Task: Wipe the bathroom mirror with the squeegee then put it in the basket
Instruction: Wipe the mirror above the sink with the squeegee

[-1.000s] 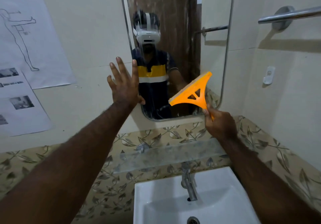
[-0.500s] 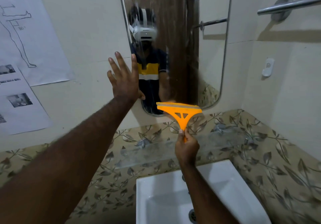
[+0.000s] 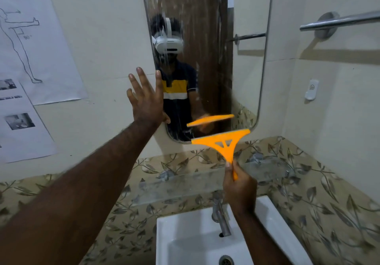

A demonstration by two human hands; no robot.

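A tall rounded mirror (image 3: 244, 75) hangs on the wall above the sink, streaked on its left side. My left hand (image 3: 147, 100) is flat and spread, pressed at the mirror's lower left edge. My right hand (image 3: 239, 184) grips the handle of an orange squeegee (image 3: 223, 143), blade up and nearly level, at the mirror's bottom edge. The blade's orange reflection shows in the glass just above it. No basket is in view.
A glass shelf (image 3: 197, 184) runs below the mirror, over a white sink (image 3: 185, 242) with a metal tap (image 3: 221, 217). A towel bar (image 3: 337, 21) and a white hook (image 3: 312, 89) are on the right wall. Paper posters (image 3: 30, 59) cover the left wall.
The squeegee swung from tilted at the mirror's lower right to level, passed left along the bottom, then came back right just below the lower edge. My left hand stayed put.
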